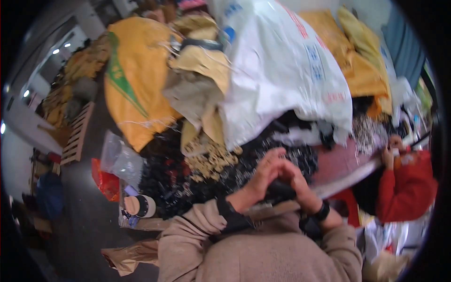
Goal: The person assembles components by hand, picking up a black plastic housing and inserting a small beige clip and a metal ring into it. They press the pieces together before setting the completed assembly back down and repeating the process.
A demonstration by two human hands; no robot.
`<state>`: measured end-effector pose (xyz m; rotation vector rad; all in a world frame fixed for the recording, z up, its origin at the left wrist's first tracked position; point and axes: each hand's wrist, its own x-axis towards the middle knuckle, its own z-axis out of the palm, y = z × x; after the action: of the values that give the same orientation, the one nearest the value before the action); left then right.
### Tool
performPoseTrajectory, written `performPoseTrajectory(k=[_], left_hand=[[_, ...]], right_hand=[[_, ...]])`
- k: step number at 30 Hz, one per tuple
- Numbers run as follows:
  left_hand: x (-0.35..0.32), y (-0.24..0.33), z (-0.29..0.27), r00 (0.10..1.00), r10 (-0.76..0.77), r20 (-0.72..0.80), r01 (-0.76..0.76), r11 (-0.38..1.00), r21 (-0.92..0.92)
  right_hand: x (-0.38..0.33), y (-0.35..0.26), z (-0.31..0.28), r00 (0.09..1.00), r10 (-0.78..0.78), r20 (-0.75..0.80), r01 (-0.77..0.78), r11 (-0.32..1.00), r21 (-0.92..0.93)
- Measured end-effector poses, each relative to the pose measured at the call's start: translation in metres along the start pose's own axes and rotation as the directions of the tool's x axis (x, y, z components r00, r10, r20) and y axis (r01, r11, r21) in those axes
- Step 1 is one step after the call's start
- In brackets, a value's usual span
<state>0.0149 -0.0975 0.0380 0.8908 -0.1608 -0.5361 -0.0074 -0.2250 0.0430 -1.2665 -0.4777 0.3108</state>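
My left hand (260,181) and my right hand (295,177) meet at the fingertips just above a heap of small black parts (164,181). The fingers of both are bent and pressed together; what they hold, if anything, is too small or hidden to name. A dark band sits on my right wrist, and a dark cuff covers my left. Left of my hands, a pile of small tan parts (211,162) spills out of a sack mouth (206,124) onto the black ones.
A yellow sack (136,75) with a green stripe and a big white sack (282,66) stand across the table. At the left edge are a lidded cup (140,206), clear plastic bags (122,160) and a red bag (104,181). A person in red (408,188) works at the right.
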Motion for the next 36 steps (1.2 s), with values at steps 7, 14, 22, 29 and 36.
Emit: performPoseTrajectory(k=[7,14,22,29,36], left_hand=[[0.000,0.012,-0.028,0.977,-0.066,-0.204,0.082,0.994,0.071],[-0.040,0.019,-0.060,0.956,0.032,-0.293,0.037,0.973,0.227],[-0.100,0.057,-0.129,0.772,0.505,-0.386,0.260,0.303,0.917],[-0.112,0.074,-0.160,0.747,0.535,-0.394,0.627,-0.372,0.684],[-0.127,0.076,-0.177,0.785,0.465,-0.409,0.586,-0.344,0.733]], right_hand=[[-0.008,0.002,-0.030,0.996,0.039,-0.077,-0.038,0.999,0.018],[-0.096,-0.012,-0.055,0.918,0.085,-0.388,-0.164,0.971,-0.174],[-0.298,0.053,-0.097,0.692,0.270,-0.669,-0.659,0.615,-0.433],[-0.256,0.046,-0.087,0.586,0.534,-0.610,-0.808,0.443,-0.388],[-0.091,-0.010,-0.057,0.964,0.227,-0.141,-0.259,0.667,-0.699]])
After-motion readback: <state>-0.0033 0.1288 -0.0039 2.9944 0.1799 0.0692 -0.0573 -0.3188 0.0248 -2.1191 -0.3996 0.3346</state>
